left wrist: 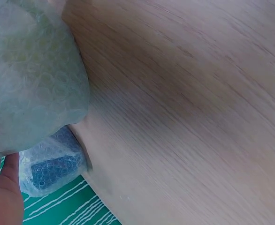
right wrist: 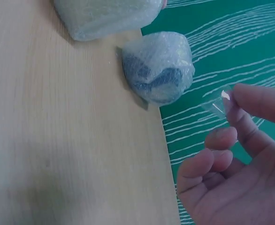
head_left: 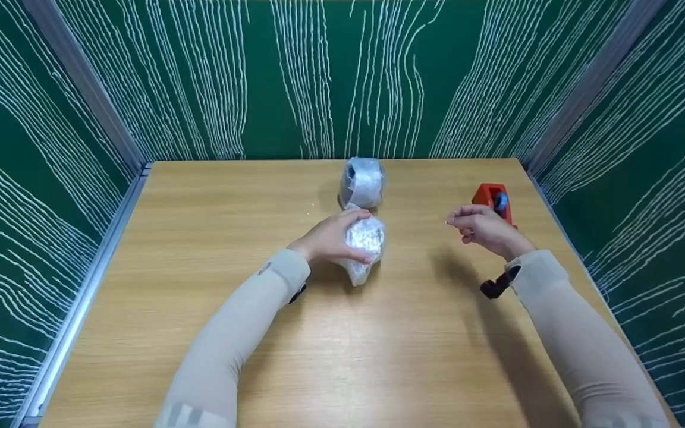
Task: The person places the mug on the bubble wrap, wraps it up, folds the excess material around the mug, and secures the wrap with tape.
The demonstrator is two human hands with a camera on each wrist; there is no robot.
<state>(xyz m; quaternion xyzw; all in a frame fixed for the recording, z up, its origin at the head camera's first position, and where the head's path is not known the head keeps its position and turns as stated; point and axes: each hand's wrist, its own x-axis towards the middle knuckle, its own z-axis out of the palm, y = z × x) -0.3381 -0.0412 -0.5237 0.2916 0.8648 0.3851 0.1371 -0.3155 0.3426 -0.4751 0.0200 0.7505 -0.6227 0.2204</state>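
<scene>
On the table, my left hand (head_left: pixel 332 238) grips a bubble-wrapped bundle (head_left: pixel 366 238), thumb on the near side and fingers on the far side. The left wrist view shows its bubble wrap (left wrist: pixel 34 79) close up, with a yellowish-green tint beneath; the thing inside is hidden. Off to the right, my right hand (head_left: pixel 485 230) is raised over the table. Between its thumb and forefinger it pinches a small piece of clear tape (right wrist: pixel 216 107). Just behind that hand stands a red tape dispenser (head_left: pixel 488 193) with a blue-centred roll, partly covered by the hand.
A second bubble-wrapped bundle (head_left: pixel 365 183), with something dark blue inside, stands at the far edge directly behind the held one. Green walls with white wavy lines (head_left: pixel 259 83) enclose the wooden table (head_left: pixel 229 208) at the back and both sides.
</scene>
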